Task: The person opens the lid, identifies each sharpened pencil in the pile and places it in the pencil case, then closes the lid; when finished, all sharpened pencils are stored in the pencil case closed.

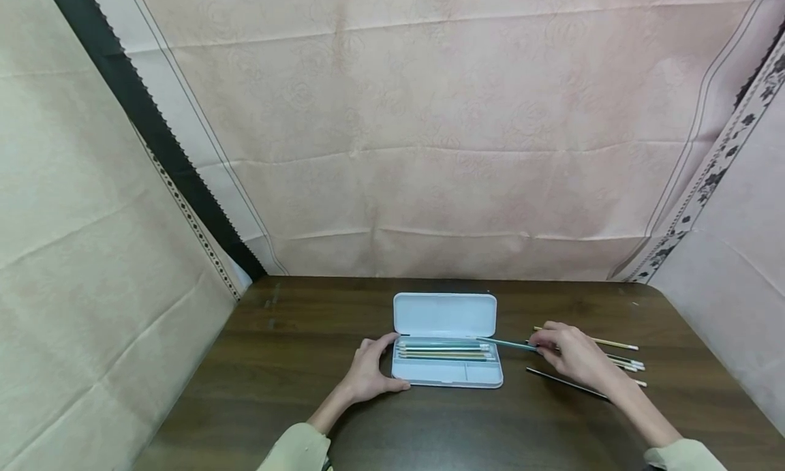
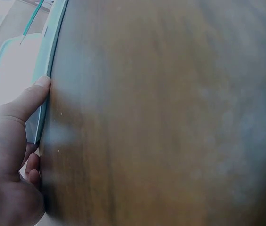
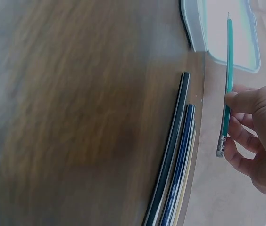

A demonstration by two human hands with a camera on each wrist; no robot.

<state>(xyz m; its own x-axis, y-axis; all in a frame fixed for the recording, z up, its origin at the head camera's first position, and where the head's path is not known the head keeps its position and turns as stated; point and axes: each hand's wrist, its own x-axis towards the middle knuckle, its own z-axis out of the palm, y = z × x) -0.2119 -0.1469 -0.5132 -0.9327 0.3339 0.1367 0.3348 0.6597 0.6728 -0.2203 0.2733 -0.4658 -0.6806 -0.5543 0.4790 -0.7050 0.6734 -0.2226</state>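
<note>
Nearest the table's front edge, the left hand point(image 1: 368, 375) braces the open pencil case point(image 1: 446, 341) at its left end while the right hand point(image 1: 573, 355) pinches a teal pencil point(image 1: 505, 343), whose tip, seemingly over the case's right rim, could catch there and skid off.

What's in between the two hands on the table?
The open white pencil case lies between them in the head view. The left hand rests at its left end; the right hand holds a teal pencil reaching over its right end.
</note>
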